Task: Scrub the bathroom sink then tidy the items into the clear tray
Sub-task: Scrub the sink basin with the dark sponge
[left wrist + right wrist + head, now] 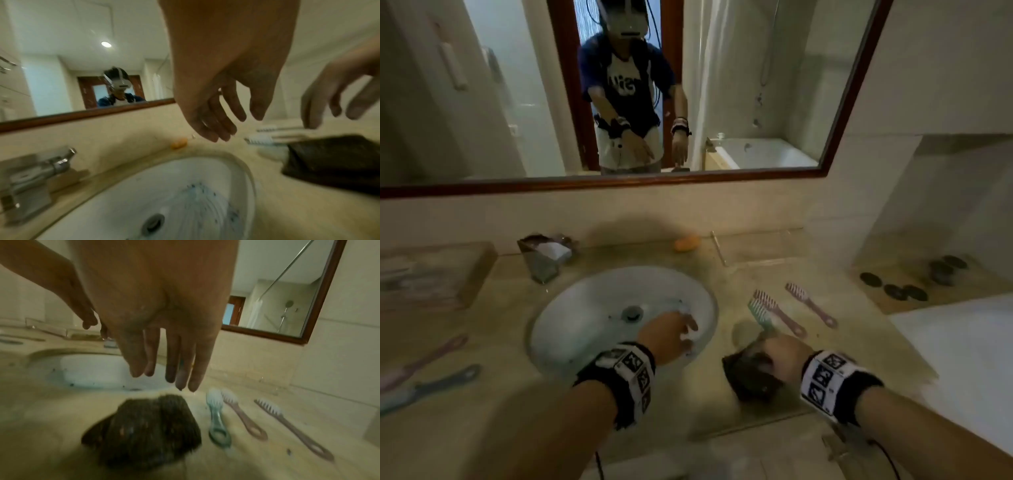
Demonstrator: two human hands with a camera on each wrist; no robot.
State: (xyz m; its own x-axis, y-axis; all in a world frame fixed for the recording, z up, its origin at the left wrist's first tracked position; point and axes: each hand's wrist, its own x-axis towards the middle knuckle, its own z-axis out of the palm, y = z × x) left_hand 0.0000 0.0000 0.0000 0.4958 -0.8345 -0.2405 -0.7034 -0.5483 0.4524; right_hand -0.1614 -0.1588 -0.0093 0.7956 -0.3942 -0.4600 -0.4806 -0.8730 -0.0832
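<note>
Both hands are empty right now, fingers loose and hanging down, gripping nothing. The left hand point(671, 330) hangs over the right side of the sink point(585, 308), the right hand point(779, 351) sits just above the sponge point(751, 375), which lies dark and wet on the desk point(808, 274) right beside the basin. My guess is the sponge got parked there because the scrub is done or paused, though the bowl still has bluish specks around the drain point(153, 224), so maybe not quite finished. Just past the right hand there are three brushes lined up handle toward the person: one green brush point(216, 417) and two pink ones point(242, 417), with the green one touching or nearly touching the nearer pink in the head view, and the third a bit apart. Easy to grab in one sweep from there, I'd say. Two more brush-like handles lie on the far left of the desk point(424, 373), one pink, one blue-grey, too blurry to say more. The clear tray point(750, 250) is at the back right against the wall, hard to make out since it's see-through, and looks like nothing's in it yet. Also one orange thing point(687, 242) by the wall, and the tap point(41, 170) back left of the basin.
</note>
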